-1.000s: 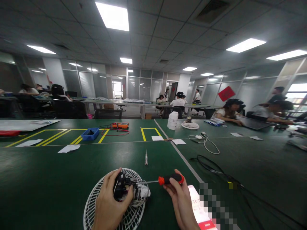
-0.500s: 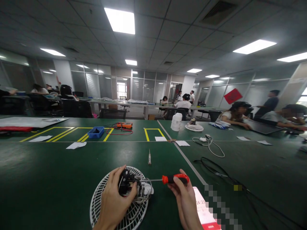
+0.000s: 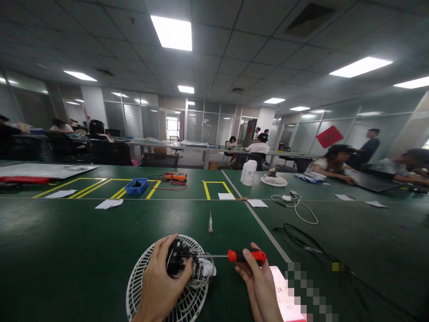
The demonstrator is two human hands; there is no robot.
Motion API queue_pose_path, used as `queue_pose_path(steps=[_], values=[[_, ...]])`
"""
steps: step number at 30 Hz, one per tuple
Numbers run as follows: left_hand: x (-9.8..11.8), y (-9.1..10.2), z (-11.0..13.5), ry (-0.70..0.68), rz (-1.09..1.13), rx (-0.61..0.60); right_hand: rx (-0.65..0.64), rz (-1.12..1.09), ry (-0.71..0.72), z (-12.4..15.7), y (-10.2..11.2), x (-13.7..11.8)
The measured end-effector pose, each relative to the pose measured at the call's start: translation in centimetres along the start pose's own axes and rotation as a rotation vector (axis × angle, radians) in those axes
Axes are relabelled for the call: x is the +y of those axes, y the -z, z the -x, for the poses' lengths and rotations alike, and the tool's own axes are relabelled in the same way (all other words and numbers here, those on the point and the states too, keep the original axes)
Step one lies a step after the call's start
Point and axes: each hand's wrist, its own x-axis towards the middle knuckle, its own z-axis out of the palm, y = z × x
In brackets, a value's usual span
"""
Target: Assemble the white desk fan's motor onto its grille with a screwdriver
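My left hand [image 3: 165, 277] is closed around the black housing of a fan motor [image 3: 174, 258], which sits on a round white fan grille [image 3: 136, 286] lying on the green table. Pale wires and a white plastic part [image 3: 208, 268] stick out on the motor's right side. In my right hand [image 3: 258, 277] is a screwdriver [image 3: 239, 256] with a red and black handle, held level. Its shaft points left and reaches into the motor assembly; the tip is hidden there. Beyond the grille lies a small clear-handled screwdriver [image 3: 210, 223].
A lit phone screen [image 3: 284, 293] lies beside my right wrist. Black cables [image 3: 304, 243] and a white cord [image 3: 296, 208] are on the right. Farther back stand a blue bin [image 3: 136, 187], an orange multimeter [image 3: 176, 177], white cylindrical parts [image 3: 248, 173] and another fan grille [image 3: 274, 180]. People sit beyond.
The view has shifted slightly, moving everything a little right and down. Both hands keep their grips, and the screwdriver's shaft stays in the motor assembly.
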Motion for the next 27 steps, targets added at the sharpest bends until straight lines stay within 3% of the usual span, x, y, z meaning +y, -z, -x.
queue_pose_path(steps=[7, 15, 21, 27], values=[[-0.1, -0.1, -0.1, -0.024, -0.009, 0.007, -0.054, -0.143, -0.034, -0.1, 0.3, -0.1], [-0.2, -0.1, -0.2, -0.041, -0.006, 0.016, -0.039, 0.076, 0.003, -0.2, 0.5, 0.1], [-0.3, -0.2, -0.1, -0.052, -0.018, 0.018, -0.087, -0.130, 0.001, -0.5, 0.8, 0.4], [-0.6, -0.4, -0.1, -0.057, -0.021, 0.009, -0.047, 0.002, -0.030, -0.7, 1.0, 1.1]])
